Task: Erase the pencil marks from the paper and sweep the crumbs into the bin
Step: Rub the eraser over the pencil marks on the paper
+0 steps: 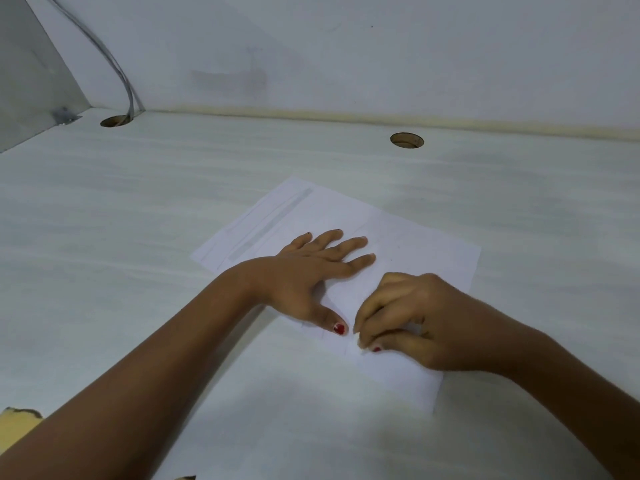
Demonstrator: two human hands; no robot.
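A white sheet of paper (pixel 408 244) lies tilted on the pale desk (pixel 138 209), with faint grey pencil marks along its far left edge. My left hand (pixel 308 271) lies flat on the sheet, fingers spread and straight, pressing it down. My right hand (pixel 415 320) sits on the near part of the paper with its fingers curled tight and the tips bunched against the sheet. They seem to pinch a small white eraser (pixel 414 329), of which only a sliver shows inside the grip. No bin is in view.
Two round cable holes are cut in the desk at the back, one at the left (pixel 114 121) with grey cables (pixel 117 67) running into it, one at the right (pixel 407 140). A white wall rises behind. A chipped yellowish edge (pixel 17 420) shows at the near left.
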